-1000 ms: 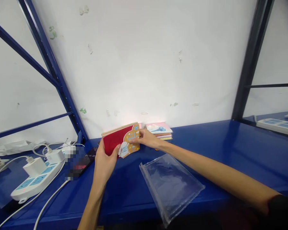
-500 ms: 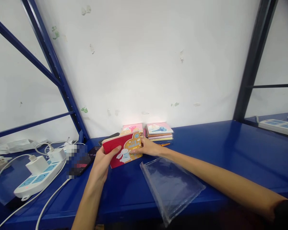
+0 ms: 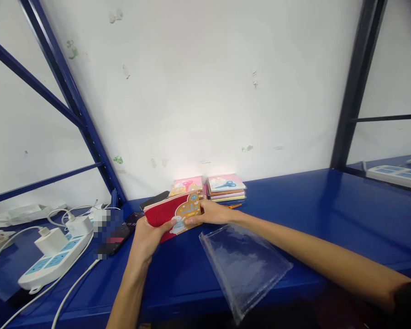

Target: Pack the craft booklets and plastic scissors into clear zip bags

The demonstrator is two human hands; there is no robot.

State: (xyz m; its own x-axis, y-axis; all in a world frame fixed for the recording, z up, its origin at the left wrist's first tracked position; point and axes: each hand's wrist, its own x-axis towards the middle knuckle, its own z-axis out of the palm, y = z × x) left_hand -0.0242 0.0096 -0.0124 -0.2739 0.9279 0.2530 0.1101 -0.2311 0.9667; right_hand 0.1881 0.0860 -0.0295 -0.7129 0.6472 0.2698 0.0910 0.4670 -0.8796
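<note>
Both hands hold a red and tan booklet with a white rabbit on its cover, tilted up above the blue table. My left hand grips its left side, the thumb across the front. At the right edge, my right hand is closed on it, its fingers behind partly hidden. A clear plastic pouch lies flat below my right forearm. Behind the booklet sit a stack with pink scissors on top and another stack with blue scissors on top. Something orange lies beside my right hand.
On the left of the blue table are a white power strip with plugs and cables, and a dark phone. Blue rack posts rise at the left. Another power strip is at the far right, before the white wall.
My left thumb has moved right and slightly down over the rabbit on the booklet. The camera view has shifted slightly. The pouch and stacks stay in place.
</note>
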